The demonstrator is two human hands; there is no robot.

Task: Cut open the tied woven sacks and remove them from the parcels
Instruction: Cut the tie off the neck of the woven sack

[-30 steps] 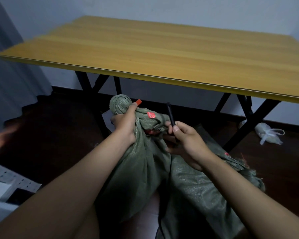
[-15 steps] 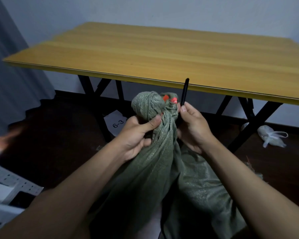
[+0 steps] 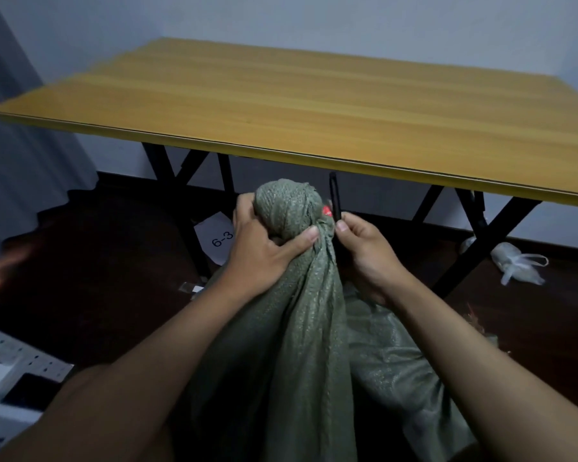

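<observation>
A green woven sack [image 3: 301,345] stands on the floor in front of me, its neck gathered into a tied knot [image 3: 286,206]. A red tie or tag [image 3: 327,212] shows at the knot's right side. My left hand [image 3: 264,251] grips the sack's neck just under the knot, thumb across the front. My right hand [image 3: 367,251] holds a thin black cutter [image 3: 334,198] upright, right beside the knot. A second stretch of green sack [image 3: 397,361] lies low on the right.
A wooden table [image 3: 314,108] on black crossed legs [image 3: 474,241] stands just behind the sack. Under it lie a paper marked 6-3 [image 3: 216,240] and a white plastic bag [image 3: 518,265]. A grey curtain [image 3: 17,155] hangs left; a white perforated rack [image 3: 10,365] sits bottom left.
The knot has been lifted and pulled upright. My left hand shifted from the side of the sack to its neck under the knot. The cutter in my right hand came up beside the knot.
</observation>
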